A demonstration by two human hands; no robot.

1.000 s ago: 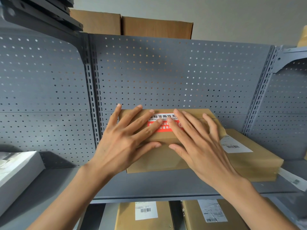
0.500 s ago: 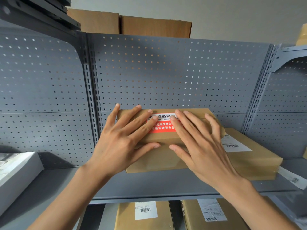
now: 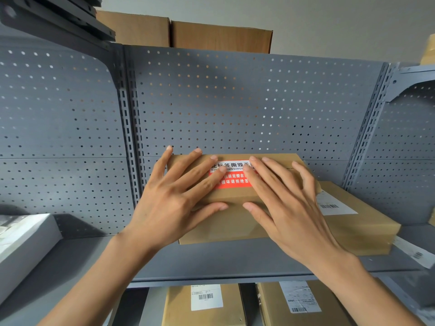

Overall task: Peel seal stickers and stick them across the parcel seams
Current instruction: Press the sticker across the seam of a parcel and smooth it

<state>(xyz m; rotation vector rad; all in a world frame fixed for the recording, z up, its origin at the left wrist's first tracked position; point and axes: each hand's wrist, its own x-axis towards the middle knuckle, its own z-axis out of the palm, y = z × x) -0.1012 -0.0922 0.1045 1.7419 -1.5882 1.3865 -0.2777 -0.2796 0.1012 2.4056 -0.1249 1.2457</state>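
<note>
Both hands lie flat on a brown parcel (image 3: 226, 222) that sits on a grey shelf (image 3: 211, 262). The left hand (image 3: 174, 198) has its fingers spread and straight, fingertips pressing the left end of the red-and-white seal sticker (image 3: 233, 177) on the parcel's top. The right hand (image 3: 289, 208) is likewise splayed, fingers pressing the sticker's right end, thumb resting on the parcel's front face. Neither hand grips anything.

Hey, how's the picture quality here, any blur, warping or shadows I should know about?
Head view: wide-angle warping bows the shelf uprights outward; the centre is sharp, with the seal sticker text crisp between the left hand and right hand; the right edge smears; soft shadow falls across the pegboard.
</note>
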